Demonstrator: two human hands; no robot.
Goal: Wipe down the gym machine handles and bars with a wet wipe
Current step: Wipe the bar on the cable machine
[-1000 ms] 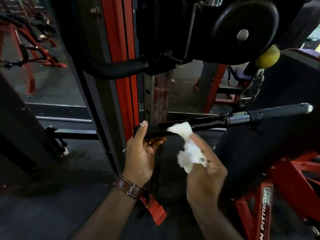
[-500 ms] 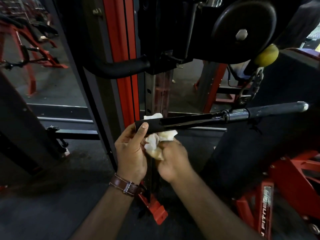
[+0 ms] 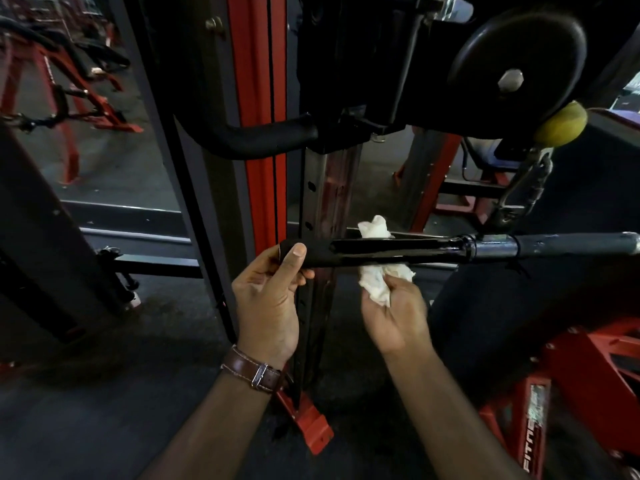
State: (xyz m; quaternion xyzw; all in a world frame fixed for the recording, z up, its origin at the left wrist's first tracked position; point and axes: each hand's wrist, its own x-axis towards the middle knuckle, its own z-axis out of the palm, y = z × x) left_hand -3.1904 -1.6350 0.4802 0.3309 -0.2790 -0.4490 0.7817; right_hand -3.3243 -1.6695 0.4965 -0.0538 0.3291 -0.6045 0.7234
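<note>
A straight cable bar (image 3: pixel 433 250) hangs level from a chain and carabiner (image 3: pixel 523 192), with a glossy black grip on its left half and bare grey metal on its right. My left hand (image 3: pixel 268 299) grips the bar's left end, thumb on top. My right hand (image 3: pixel 394 313) holds a crumpled white wet wipe (image 3: pixel 377 275) wrapped round the black grip from below, its top tuft showing behind the bar. A padded black handle (image 3: pixel 263 140) juts from the machine higher up.
The red and black upright frame (image 3: pixel 256 116) stands just behind the bar. A black pulley wheel (image 3: pixel 516 64) and a yellow ball stop (image 3: pixel 561 124) hang at upper right. A red machine base (image 3: pixel 588 393) sits at lower right. Other red machines stand far left.
My right hand has slid the wipe rightward along the black grip, away from my left hand. The left hand keeps its hold on the bar's end.
</note>
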